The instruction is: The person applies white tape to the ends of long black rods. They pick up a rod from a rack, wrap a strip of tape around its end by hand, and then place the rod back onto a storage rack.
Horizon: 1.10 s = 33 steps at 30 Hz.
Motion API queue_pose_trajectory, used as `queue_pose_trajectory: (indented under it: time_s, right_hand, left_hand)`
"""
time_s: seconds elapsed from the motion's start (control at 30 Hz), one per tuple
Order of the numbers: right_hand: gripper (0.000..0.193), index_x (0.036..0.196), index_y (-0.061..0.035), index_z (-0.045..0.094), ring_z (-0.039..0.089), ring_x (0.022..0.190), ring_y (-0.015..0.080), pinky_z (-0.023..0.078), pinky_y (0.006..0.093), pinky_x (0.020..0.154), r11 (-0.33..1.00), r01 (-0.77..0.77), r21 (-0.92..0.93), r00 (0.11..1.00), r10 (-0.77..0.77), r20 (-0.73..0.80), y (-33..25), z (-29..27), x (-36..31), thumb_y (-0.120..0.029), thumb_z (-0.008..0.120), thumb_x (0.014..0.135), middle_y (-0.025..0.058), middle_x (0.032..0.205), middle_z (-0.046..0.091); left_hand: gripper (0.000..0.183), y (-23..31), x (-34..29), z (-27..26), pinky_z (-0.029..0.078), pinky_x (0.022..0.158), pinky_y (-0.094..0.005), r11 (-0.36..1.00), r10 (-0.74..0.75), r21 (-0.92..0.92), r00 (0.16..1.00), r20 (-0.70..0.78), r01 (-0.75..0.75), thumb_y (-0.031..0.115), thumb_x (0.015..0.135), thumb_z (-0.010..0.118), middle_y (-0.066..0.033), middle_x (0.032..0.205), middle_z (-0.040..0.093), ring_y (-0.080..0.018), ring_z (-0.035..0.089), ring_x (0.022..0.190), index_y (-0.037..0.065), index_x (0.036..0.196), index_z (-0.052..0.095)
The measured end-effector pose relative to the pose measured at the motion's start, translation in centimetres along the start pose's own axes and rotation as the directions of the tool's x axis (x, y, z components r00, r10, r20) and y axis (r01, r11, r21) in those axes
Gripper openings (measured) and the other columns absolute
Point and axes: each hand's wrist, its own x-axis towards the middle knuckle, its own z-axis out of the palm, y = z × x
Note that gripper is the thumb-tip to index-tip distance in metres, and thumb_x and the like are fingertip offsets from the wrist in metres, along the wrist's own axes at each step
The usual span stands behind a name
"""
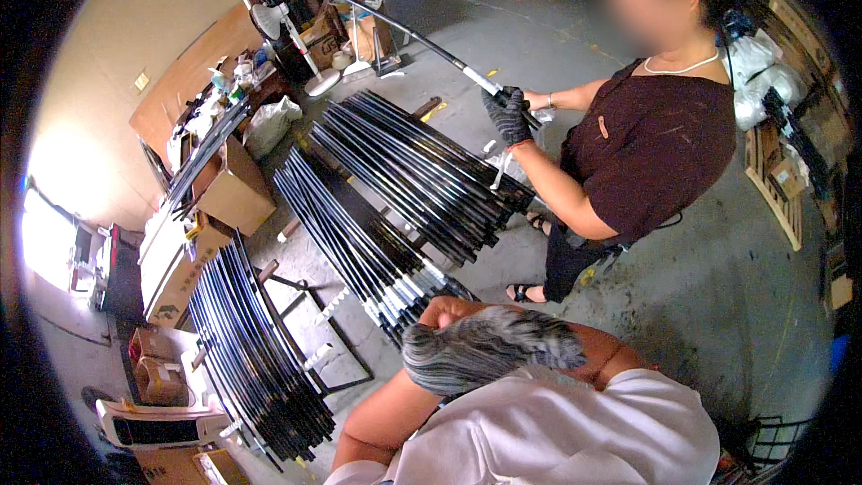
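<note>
My arms are folded before my white shirt. My left hand [539, 337], in a grey striped glove, lies across my right forearm with its fingers along it. My right hand [446, 312] shows only as bare skin past the glove; its fingers are mostly hidden. Just beyond it lies a fanned row of black poles [359, 251] with white-banded near ends. A co-worker [664, 135] in a dark brown top stands at the right, a dark-gloved hand [509, 117] around a long black pole [404, 31] with a pale section.
Two more rows of black poles [404, 175], [256, 350] lie on low racks ahead and at left. A metal rack frame [346, 382] stands between rows. Cardboard boxes [235, 181] and a white fan [278, 22] line the left wall; a wooden pallet [772, 180] stands at right.
</note>
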Motion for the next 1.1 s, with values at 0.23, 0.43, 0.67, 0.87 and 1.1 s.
queue_pose_trajectory:
  time_s: [0.23,0.43,0.67,0.87,1.1]
  right_hand:
    - [0.013,0.08,-0.0057,0.05,0.039,0.054,0.0047,0.033,0.0194,0.048,0.975,-0.078,-0.208,0.997,0.075,-0.021,1.1,-0.5,0.8,-0.017,0.054,0.086,-0.0039,0.063,0.044]
    - [0.013,0.082,-0.0057,0.051,0.04,0.054,0.0047,0.034,0.019,0.049,0.975,-0.127,-0.182,0.992,0.129,-0.002,3.7,-2.1,1.2,-0.017,0.055,0.086,-0.0041,0.064,0.044]
    - [0.012,0.085,-0.0059,0.052,0.041,0.055,0.0047,0.035,0.0186,0.05,0.956,-0.182,-0.232,0.981,0.161,-0.107,5.5,-4.4,1.1,-0.018,0.055,0.086,-0.0043,0.064,0.045]
    - [0.013,0.086,-0.0059,0.053,0.042,0.055,0.0048,0.037,0.0183,0.051,0.935,-0.243,-0.259,0.907,0.125,-0.401,7.2,-11.1,-2.3,-0.018,0.055,0.086,-0.0045,0.065,0.046]
    - [0.024,0.071,-0.0083,0.05,0.042,0.051,0.0092,0.033,0.0241,0.047,0.733,-0.431,-0.526,0.71,-0.084,-0.699,7.3,-13.6,-10.9,-0.025,0.046,0.088,-0.0011,0.058,0.046]
  left_hand:
    - [0.034,-0.4,6.9,7.9,0.043,0.074,-0.0342,0.923,0.129,0.307,0.566,-0.814,0.232,0.034,0.076,0.056,-0.0129,0.082,0.057,-0.0237,0.053,0.079,0.0,0.08,0.056]
    - [0.045,-0.6,9.1,8.7,0.04,0.081,-0.0385,0.92,0.189,0.342,0.548,-0.815,0.19,0.041,0.077,0.055,-0.0148,0.095,0.055,-0.0268,0.05,0.091,-0.001,0.092,0.054]
    - [0.059,-0.2,11.2,8.7,0.036,0.091,-0.0435,0.915,0.22,0.362,0.528,-0.82,0.181,0.05,0.078,0.053,-0.017,0.109,0.053,-0.0304,0.046,0.105,-0.002,0.106,0.052]
    - [0.07,4.1,8.3,9.0,0.026,0.102,-0.0438,0.692,0.282,0.454,0.37,-0.885,0.561,0.052,0.076,0.051,-0.0162,0.128,0.044,-0.0328,0.038,0.119,0.002,0.124,0.043]
    - [0.046,9.1,-3.1,9.8,0.024,0.104,-0.039,-0.352,0.109,0.138,0.187,-0.976,0.926,0.023,0.088,0.044,-0.0167,0.132,0.039,-0.0326,0.033,0.124,0.006,0.13,0.038]
